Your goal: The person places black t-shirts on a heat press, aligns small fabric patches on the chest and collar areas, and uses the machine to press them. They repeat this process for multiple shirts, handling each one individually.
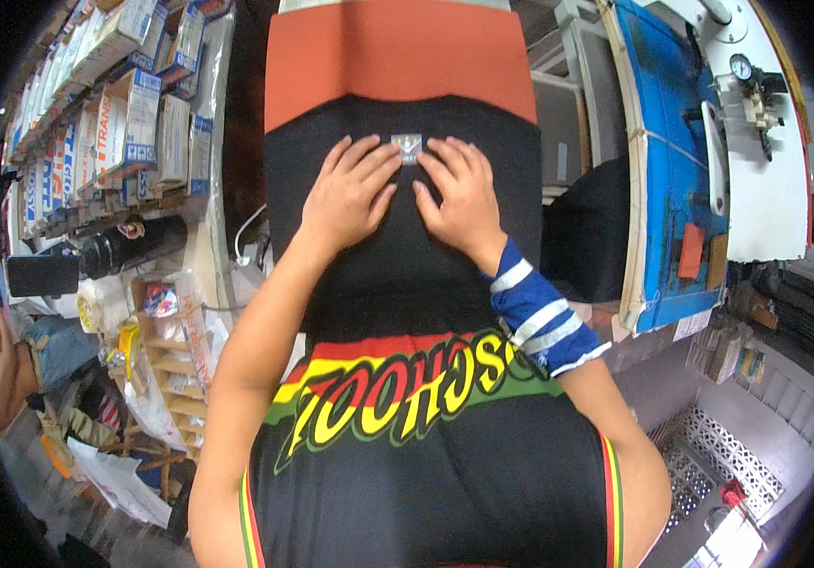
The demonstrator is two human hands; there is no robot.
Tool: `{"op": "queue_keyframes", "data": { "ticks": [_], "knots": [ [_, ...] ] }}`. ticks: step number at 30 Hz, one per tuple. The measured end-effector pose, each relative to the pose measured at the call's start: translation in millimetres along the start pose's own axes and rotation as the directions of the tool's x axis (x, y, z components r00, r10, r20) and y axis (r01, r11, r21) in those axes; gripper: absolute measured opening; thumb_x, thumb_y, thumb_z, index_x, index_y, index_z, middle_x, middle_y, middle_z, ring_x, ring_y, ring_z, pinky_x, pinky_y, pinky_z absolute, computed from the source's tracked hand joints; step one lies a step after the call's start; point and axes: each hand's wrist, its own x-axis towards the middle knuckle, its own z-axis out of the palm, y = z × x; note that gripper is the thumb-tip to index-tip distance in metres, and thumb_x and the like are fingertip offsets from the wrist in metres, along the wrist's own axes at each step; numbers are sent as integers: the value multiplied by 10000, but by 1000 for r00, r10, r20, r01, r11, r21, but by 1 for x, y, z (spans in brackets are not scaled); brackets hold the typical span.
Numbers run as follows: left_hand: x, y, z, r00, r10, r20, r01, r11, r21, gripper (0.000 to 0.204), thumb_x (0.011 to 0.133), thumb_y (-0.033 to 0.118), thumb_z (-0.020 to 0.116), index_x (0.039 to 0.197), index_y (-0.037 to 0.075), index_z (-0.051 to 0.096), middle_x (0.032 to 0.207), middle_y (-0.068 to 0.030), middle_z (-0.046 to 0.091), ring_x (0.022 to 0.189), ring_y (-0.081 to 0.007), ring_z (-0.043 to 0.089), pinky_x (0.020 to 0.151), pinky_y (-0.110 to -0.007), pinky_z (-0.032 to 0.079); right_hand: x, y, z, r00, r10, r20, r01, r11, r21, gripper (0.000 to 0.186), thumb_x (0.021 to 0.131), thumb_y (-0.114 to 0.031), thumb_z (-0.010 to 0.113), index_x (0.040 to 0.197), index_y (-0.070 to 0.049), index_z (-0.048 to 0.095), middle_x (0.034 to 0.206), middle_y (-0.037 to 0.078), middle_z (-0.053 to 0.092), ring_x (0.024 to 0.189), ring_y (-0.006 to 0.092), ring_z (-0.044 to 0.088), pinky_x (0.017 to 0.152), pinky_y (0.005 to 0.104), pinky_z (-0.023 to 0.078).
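Note:
My left hand [355,185] lies on black fabric [322,284], its curved fingers apart and fingertips just left of a small grey square label [406,149]. My right hand [456,189] rests on the same fabric at the label's right side, fingers also apart. Neither hand appears to grip anything. The fabric covers most of an orange-red board [397,52], whose bare far end shows at the top. A blue sleeve band with white stripes [535,317] covers my right forearm.
Stacked cartons [123,114], a phone [42,275] and a wooden compartment rack [170,369] are on the left, with another person's arm [4,379] beyond. A blue-topped frame [658,161] and a machine with a pressure gauge [740,68] stand right. My printed top fills the lower middle.

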Motion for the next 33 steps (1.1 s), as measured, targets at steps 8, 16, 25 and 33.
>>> {"op": "queue_keyframes", "data": {
  "ticks": [8,16,25,33],
  "knots": [
    [1,0,-1,1000,3,1,-3,1000,-2,421,912,194,697,1318,92,656,1422,-62,615,1374,-285,508,1202,-499,327,2,1,1,1000,0,-9,0,1000,0,400,844,-244,726,1201,-66,695,1324,143,628,1295,361,538,1137,543,377],
    [0,0,0,1000,-4,-2,4,1000,-3,420,906,188,702,1313,93,660,1418,-65,616,1371,-288,509,1202,-504,328,1,2,0,1000,-4,2,4,1000,-5,406,840,-243,726,1204,-64,693,1314,143,630,1294,363,539,1132,541,379],
    [1,2,0,999,-18,-28,18,999,-33,370,880,162,703,1241,85,675,1349,-75,633,1336,-301,523,1167,-528,343,2,1,-1,1000,8,-15,-8,1000,19,379,837,-230,714,1179,-69,685,1299,135,625,1272,363,543,1110,535,385],
    [58,2,-23,980,-189,58,194,976,-96,222,745,20,587,923,97,694,1014,-72,658,1090,-309,589,985,-509,413,40,8,-6,965,263,9,-261,954,150,150,795,-171,661,902,-72,693,1041,114,643,1027,330,607,882,504,443]
  ]
}}
